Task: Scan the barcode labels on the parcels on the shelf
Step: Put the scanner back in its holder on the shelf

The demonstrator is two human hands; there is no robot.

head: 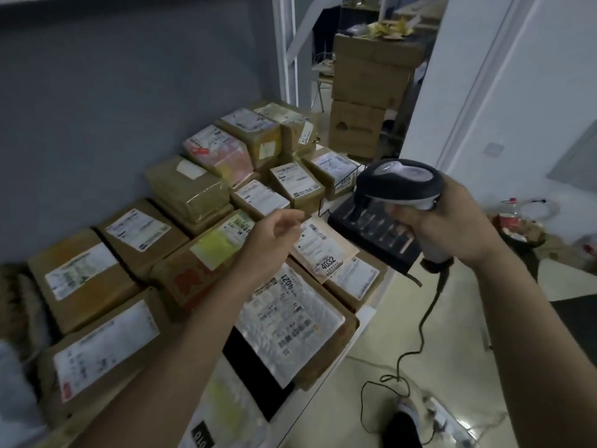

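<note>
Several brown cardboard parcels with white barcode labels cover the white shelf (361, 321) against the grey wall. My right hand (452, 221) grips a grey and black handheld barcode scanner (402, 185) by its handle, its head pointing left over the shelf's right end. Its cable (420, 334) trails down to the floor. My left hand (274, 237) hovers above the middle parcels with fingers loosely curled, holding nothing. Just below it lie a parcel with a yellow sticker (214, 247) and a tan envelope marked 4032 (323, 250). A flat parcel with a large label (290, 321) sits near the shelf's front edge.
A black tray-like box (371, 231) juts from the shelf's right edge below the scanner. Stacked cardboard cartons (365, 92) stand beyond the shelf's far end. A white wall and door frame (484, 92) rise on the right. Tiled floor with clutter (523, 227) lies beyond.
</note>
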